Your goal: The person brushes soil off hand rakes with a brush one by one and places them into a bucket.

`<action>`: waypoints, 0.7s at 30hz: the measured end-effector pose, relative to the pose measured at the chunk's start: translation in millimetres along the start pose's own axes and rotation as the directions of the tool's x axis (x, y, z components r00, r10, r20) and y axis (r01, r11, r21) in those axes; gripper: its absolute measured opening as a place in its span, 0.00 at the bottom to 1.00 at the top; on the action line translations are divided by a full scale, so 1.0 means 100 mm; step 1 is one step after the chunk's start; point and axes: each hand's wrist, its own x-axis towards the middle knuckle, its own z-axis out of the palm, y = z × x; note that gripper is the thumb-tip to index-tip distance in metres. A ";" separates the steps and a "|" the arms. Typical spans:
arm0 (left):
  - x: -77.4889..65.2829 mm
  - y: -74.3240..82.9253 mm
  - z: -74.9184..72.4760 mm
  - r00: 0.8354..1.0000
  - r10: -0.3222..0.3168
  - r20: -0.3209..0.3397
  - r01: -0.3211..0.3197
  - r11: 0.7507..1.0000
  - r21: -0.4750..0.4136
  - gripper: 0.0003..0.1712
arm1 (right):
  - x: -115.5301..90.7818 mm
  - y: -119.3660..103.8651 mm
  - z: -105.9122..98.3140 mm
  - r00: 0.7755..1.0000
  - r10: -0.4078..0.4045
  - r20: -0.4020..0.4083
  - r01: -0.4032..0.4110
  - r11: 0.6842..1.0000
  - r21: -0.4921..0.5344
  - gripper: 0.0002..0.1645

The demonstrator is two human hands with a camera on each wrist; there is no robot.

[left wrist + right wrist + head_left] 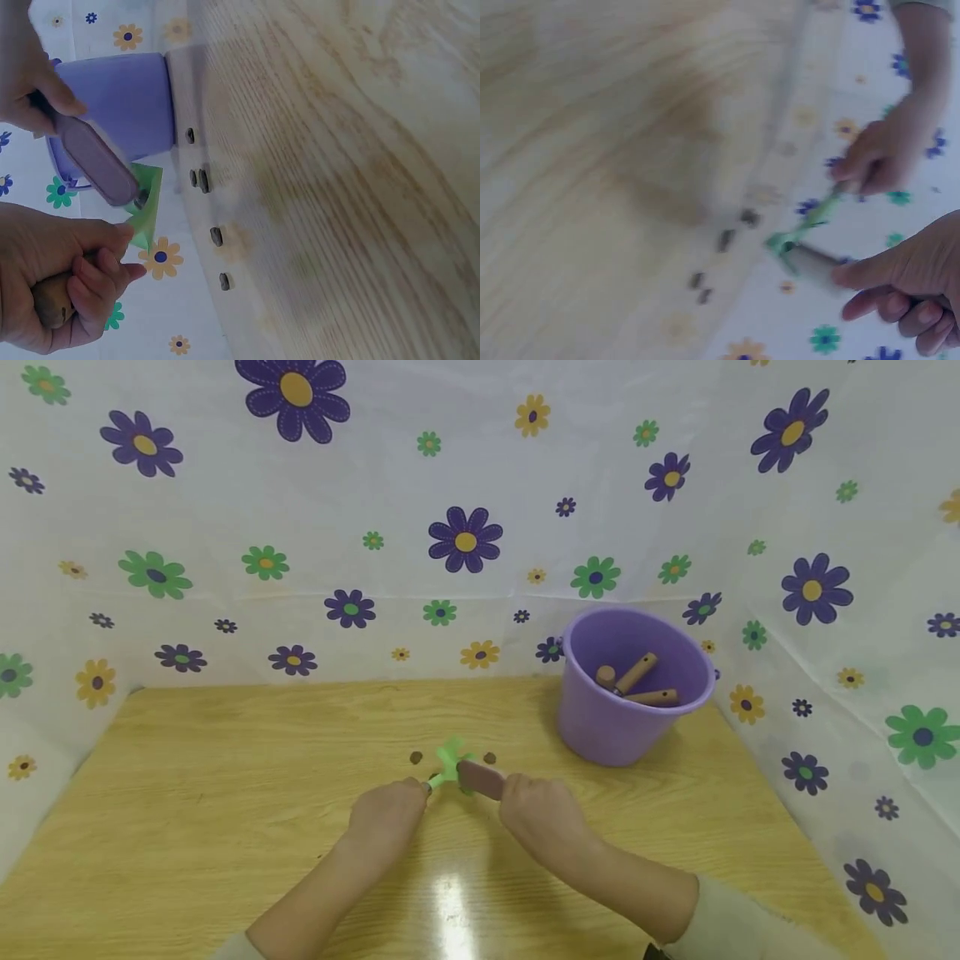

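My left hand [388, 814] grips a small green garden tool [450, 758] by its wooden handle [54, 301]; the tool's green head is splayed. My right hand [543, 818] holds a flat mauve tool [97, 161] with a rounded end, its handle mostly hidden in the fingers. The mauve end meets the green head or lies just over it; I cannot tell whether they touch. A dark lump [142, 199] shows between the two tools. Several dark brown lumps [490, 758] lie on the table about the green head, below both tools in the left wrist view.
A purple bucket [600, 727] stands at the back right with several wooden-handled tools [637, 672] inside. The wood-grain table [225, 752] reaches back to a white flowered cloth [390, 485], which also hangs along the sides.
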 end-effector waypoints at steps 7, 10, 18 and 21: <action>0.00 -0.07 -0.04 0.996 -0.051 0.077 0.051 0.999 0.000 0.03 | 0.03 0.18 -0.20 0.991 0.133 0.031 -0.134 0.991 0.017 0.18; 0.01 -0.09 -0.05 0.994 -0.054 0.097 0.060 0.996 -0.059 0.04 | 0.03 0.21 -0.15 0.989 0.151 -0.002 -0.151 0.988 0.041 0.17; 0.02 -0.09 -0.06 0.996 -0.073 0.056 0.080 0.987 -0.142 0.12 | 0.02 0.18 -0.01 0.973 0.230 -0.005 -0.227 0.961 0.157 0.21; 0.02 -0.09 -0.05 0.998 -0.063 0.029 0.067 0.987 -0.147 0.14 | 0.03 0.18 0.00 0.970 0.243 0.000 -0.237 0.945 0.225 0.24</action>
